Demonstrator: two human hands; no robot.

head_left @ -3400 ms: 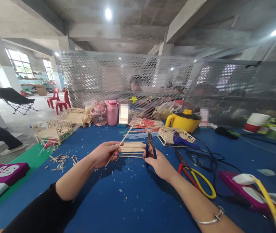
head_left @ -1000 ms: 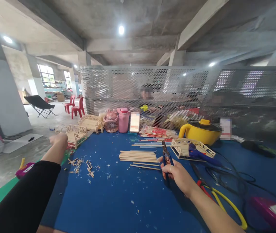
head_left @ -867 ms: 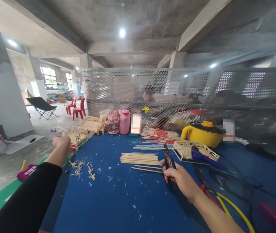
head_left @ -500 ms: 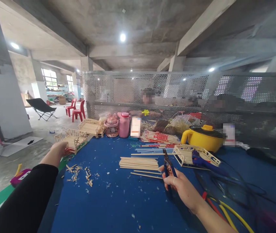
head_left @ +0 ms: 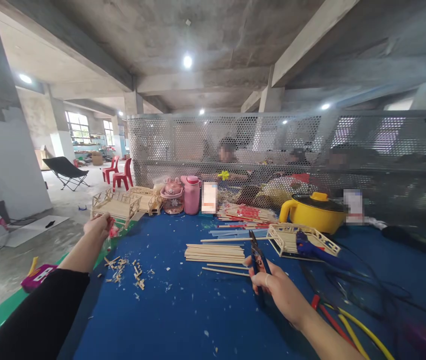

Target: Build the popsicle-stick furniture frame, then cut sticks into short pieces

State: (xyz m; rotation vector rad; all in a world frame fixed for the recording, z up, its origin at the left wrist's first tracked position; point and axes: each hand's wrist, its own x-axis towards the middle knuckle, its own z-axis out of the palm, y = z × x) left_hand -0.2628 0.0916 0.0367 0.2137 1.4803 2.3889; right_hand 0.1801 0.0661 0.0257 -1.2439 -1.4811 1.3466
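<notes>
At the left table edge, my left hand [head_left: 98, 230] has its fingers closed on the near edge of a small tray built of wooden sticks [head_left: 117, 206], which is tilted. A bit of red and clear plastic [head_left: 113, 230] shows beside the fingers; whether it is held too, I cannot tell. Farther back is a similar stick tray [head_left: 143, 197]. My right hand [head_left: 273, 285] is wrapped round cutting pliers [head_left: 258, 252] with dark blue handles, their tips pointing up and away. Just left of them lie a row of wooden sticks [head_left: 215, 253] and two separate sticks [head_left: 224, 270].
Stick offcuts [head_left: 117, 270] litter the blue table [head_left: 160, 320]. A third stick tray [head_left: 280, 242] lies under a blue glue gun [head_left: 314, 250]. Behind stand pink bottles [head_left: 191, 195], a yellow pot [head_left: 312, 215] and a perforated metal screen [head_left: 183, 145]. Cables and red-yellow handles [head_left: 348, 325] lie right.
My left hand has shifted the stick tray up and to the right, toward the tray behind, and it is now more tilted. My right hand with the pliers has hardly moved.
</notes>
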